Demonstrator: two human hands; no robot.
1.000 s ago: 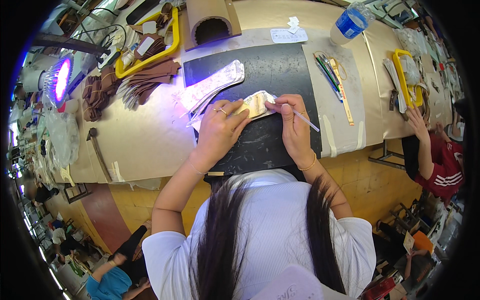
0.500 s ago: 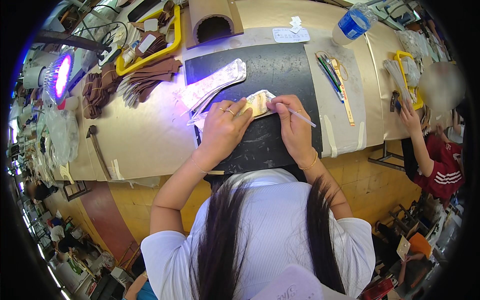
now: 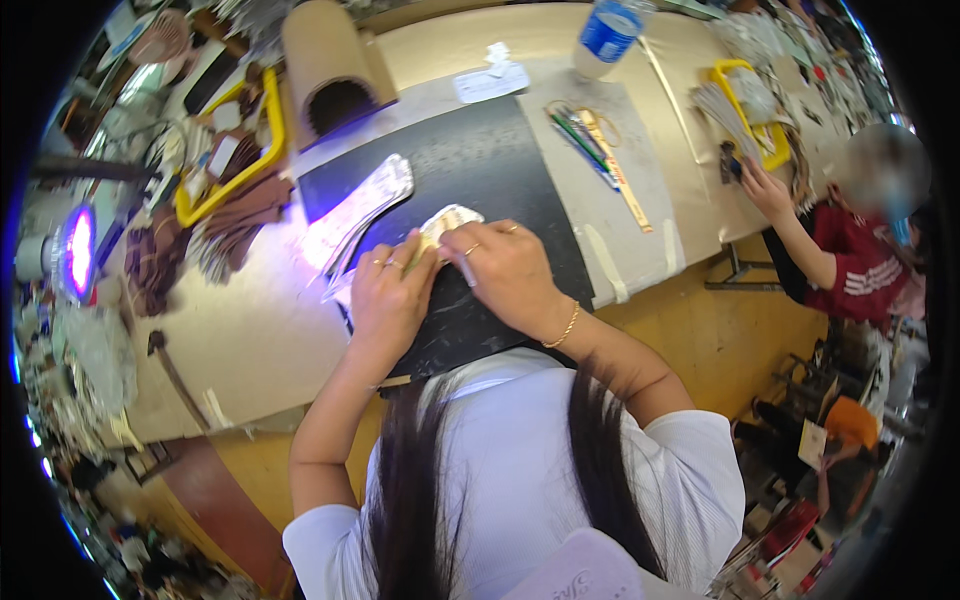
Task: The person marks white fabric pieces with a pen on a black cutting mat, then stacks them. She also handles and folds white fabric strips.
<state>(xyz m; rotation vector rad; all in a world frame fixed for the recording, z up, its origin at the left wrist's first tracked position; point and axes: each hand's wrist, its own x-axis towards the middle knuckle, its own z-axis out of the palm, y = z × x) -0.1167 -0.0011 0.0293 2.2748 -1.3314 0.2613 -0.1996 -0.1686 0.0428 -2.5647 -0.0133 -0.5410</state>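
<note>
My left hand (image 3: 393,300) has its fingers closed on a small pale yellow-and-white piece (image 3: 452,215), rounded at its far end, above the black mat (image 3: 485,150). My right hand (image 3: 508,272) meets it from the right, bent over the piece, with fingertips close to the left fingers. A thin whitish stick (image 3: 469,272) pokes out below the right fingers; its working tip is hidden. Just beyond my left hand lies a fanned stack of long white strip-like pieces (image 3: 375,200) with rounded ends, partly lit violet by a lamp (image 3: 80,250).
Brown strips (image 3: 245,215) and a yellow basket (image 3: 276,125) lie left, near a hammer (image 3: 178,380). A hollow brown half-tube form (image 3: 325,60) stands behind. Pens (image 3: 583,150), a yellow ruler (image 3: 620,175) and a bottle (image 3: 607,35) are right. Farther right, a co-worker's hand (image 3: 767,192) reaches over the table.
The whole view has shifted, so the table appears further left and turned. My right hand has closed in on the left one, and the stick now points down instead of out to the right.
</note>
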